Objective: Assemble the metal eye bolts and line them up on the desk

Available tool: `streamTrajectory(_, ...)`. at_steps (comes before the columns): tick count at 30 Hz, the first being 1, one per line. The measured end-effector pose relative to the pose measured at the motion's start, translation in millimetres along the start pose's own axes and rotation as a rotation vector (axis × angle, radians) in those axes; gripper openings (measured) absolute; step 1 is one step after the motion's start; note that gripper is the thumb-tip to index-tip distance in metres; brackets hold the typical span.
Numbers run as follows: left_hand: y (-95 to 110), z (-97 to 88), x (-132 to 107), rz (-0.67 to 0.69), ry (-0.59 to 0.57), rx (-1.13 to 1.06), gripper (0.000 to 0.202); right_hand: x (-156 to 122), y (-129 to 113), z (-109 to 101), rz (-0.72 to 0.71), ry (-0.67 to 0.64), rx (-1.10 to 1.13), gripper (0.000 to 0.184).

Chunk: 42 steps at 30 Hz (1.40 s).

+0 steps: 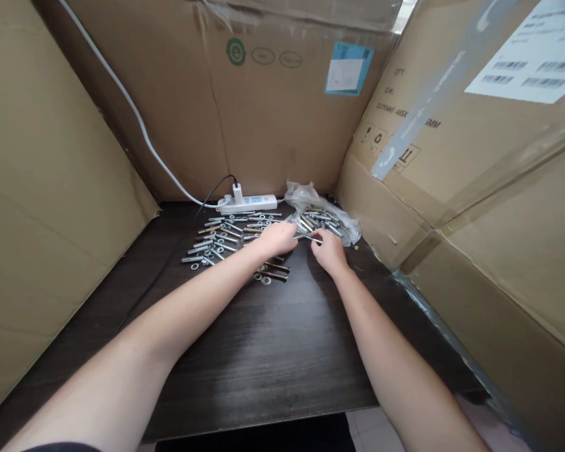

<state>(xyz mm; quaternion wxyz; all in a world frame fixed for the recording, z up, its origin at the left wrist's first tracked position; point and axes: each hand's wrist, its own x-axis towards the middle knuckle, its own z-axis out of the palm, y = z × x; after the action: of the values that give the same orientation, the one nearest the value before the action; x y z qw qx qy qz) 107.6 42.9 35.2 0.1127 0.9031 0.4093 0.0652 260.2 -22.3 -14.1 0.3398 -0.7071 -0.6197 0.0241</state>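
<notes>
My left hand (279,239) and my right hand (328,249) meet over the far part of a dark wooden table (263,351). Both pinch the same metal bolt (309,238), which lies level between their fingertips. Just behind the hands, a clear plastic bag (311,199) lies open with several bolts (321,221) spilling out of it. Left of the hands, several bolts and washers (226,235) are spread in rows on the table, and two brownish bolts (274,271) lie close under my left wrist.
A white power strip (254,202) with a plugged-in charger and white cable (136,119) sits at the table's back edge. Large cardboard boxes wall the table in on the left (42,207), back (263,94) and right (475,188).
</notes>
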Motion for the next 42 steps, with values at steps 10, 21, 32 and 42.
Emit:
streamTrajectory(10,12,1.5,-1,0.014,-0.010,0.033,0.032,1,3,3,-0.019,0.018,0.029,0.027)
streamTrajectory(21,42,17.9,10,0.183,-0.143,-0.014,0.025,1,-2,-9,-0.047,0.260,0.112,0.023)
streamTrajectory(32,31,19.5,8,0.198,-0.085,-0.009,0.033,1,-1,-4,-0.107,0.275,0.192,0.024)
streamTrajectory(42,18,16.7,14,0.205,0.033,-0.018,0.036,3,2,-3,-0.094,0.321,0.215,0.023)
